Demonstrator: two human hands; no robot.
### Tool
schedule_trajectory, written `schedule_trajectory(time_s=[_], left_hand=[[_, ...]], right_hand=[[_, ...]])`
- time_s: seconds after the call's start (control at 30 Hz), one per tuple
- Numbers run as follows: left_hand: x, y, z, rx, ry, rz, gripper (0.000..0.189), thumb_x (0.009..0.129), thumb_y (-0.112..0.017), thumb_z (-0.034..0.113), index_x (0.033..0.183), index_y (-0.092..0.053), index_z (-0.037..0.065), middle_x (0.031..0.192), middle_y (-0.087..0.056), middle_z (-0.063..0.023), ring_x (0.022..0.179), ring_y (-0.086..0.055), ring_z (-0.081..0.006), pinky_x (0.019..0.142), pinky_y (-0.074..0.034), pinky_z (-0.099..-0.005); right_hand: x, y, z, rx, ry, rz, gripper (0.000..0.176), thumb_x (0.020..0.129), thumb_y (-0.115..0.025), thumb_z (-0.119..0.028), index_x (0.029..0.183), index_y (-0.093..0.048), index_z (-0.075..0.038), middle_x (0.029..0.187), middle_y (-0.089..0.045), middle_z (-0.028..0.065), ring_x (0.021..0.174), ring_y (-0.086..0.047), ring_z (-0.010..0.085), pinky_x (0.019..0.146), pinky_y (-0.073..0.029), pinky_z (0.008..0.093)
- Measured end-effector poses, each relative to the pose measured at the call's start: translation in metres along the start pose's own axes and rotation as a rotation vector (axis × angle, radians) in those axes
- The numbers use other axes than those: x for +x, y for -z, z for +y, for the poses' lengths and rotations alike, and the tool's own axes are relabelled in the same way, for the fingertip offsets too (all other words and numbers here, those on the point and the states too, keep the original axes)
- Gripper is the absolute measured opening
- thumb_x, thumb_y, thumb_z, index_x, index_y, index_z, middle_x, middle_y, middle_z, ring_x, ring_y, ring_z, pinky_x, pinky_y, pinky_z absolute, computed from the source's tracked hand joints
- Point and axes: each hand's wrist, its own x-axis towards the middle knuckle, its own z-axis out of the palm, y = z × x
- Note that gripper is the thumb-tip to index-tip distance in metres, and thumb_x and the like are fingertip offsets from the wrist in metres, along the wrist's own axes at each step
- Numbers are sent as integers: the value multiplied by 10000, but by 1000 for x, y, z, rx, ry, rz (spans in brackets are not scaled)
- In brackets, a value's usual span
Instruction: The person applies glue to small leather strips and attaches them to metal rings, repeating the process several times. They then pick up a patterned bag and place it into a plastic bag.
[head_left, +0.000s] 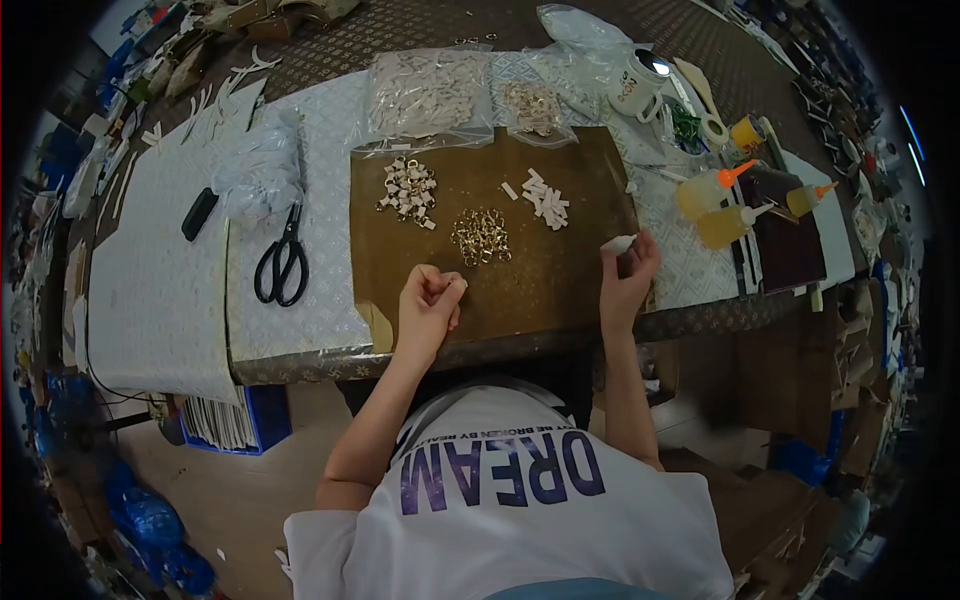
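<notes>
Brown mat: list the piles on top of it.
Gold-coloured metal pieces, pale strips, metal pieces with pale tabs. The piles' lower layers and the mat beneath them are hidden.

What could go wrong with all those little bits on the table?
The left hand pinches a tiny pale piece, which might slip and get lost. The loose gold-coloured pieces lie close to the white strips, so a careless sweep could mix them. The right hand, holding a small white object, is near the bottles of yellow liquid; a bump might tip one.
</notes>
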Motion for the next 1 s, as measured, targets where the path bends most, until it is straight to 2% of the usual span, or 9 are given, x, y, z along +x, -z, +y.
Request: schedule_trajectory(time_s=[0.07,0.1,0.2,0.27,0.37,0.5,0.73,0.83,1.0], left_hand=[[-3,-5,-3,33,-60,26,261,851,-612,10,820,-371,106,869,-596,-59,480,-418,-34,403,-324,-180],[-6,-8,-4,51,-90,39,267,853,-607,7,817,-362,105,871,-590,-57,481,-414,-32,403,-327,-178],[-7,-3,-24,171,-210,11,246,865,-580,-4,808,-359,89,861,-575,-34,572,-412,-18,476,-347,-172],[-10,-4,-27,227,-255,-1,240,868,-578,-1,786,-366,74,851,-574,-19,638,-398,-12,548,-340,-172],[-8,-1,-34,286,-384,-3,236,865,-578,-7,783,-371,72,842,-575,-23,641,-413,-13,540,-340,-170],[-13,2,-30,268,-366,-23,235,858,-577,-14,758,-378,62,811,-572,-29,611,-382,-24,539,-338,-170],[-12,1,-22,358,-387,-52,251,848,-586,-10,737,-371,57,797,-573,-31,604,-366,-30,539,-338,-180],[-11,3,-24,352,-390,-69,255,845,-584,-14,734,-367,59,797,-573,-31,606,-367,-28,538,-336,-178],[-9,6,-26,317,-398,-77,269,842,-585,-21,721,-359,61,806,-574,-29,616,-375,-27,543,-340,-177]], right_hand=[[-10,3,14,-51,179,165,379,833,-662,-52,1138,-440,-20,1191,-482,112,1016,-504,201,903,-376,310],[-15,2,16,21,257,158,290,818,-668,-26,1051,-496,-23,1051,-534,108,889,-524,196,819,-412,315],[-8,-31,-35,57,259,-178,94,798,-666,-4,839,-582,-16,801,-567,90,739,-571,236,677,-454,322],[3,-58,-50,40,106,-375,85,799,-660,-37,844,-589,-27,815,-565,95,778,-575,260,713,-456,344],[19,-105,-26,-169,235,-369,124,792,-676,-124,828,-591,-42,830,-558,94,803,-567,277,745,-447,385],[28,-135,-18,-507,263,-371,207,757,-715,-252,763,-602,-80,842,-560,101,837,-572,290,735,-454,419],[38,-140,-24,-571,177,-621,175,774,-701,-213,817,-613,-68,919,-558,113,866,-571,300,735,-451,409],[33,-136,-27,-532,319,-562,162,797,-679,-178,852,-589,-56,892,-569,112,854,-567,310,728,-451,418],[4,-108,-45,36,57,-466,84,852,-621,-56,866,-543,-31,779,-556,72,676,-554,158,602,-441,296]])
